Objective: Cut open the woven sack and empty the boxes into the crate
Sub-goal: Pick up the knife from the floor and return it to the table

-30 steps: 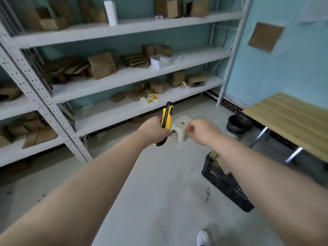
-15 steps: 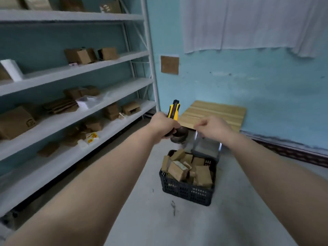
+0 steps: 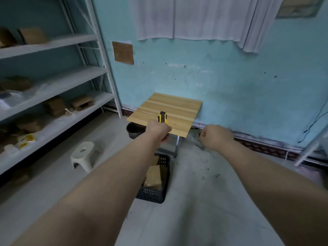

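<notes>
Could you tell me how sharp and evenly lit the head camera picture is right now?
Head view: dim, flat indoor light, no glare; the shelving at left is smeared by blur, while the left hand with the yellow knife and the wooden table are sharper; wide-angle distortion stretches both forearms.

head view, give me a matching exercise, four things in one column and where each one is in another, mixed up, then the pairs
Things:
1. utility knife
2. black crate
3. white stool
4. black bucket

Places:
A. on the floor by the shelving
B. under the wooden table's left edge
C. gripped in the left hand
D. on the floor beneath the left forearm, with boxes inside

Pairs: 1-C, 2-D, 3-A, 4-B
</notes>
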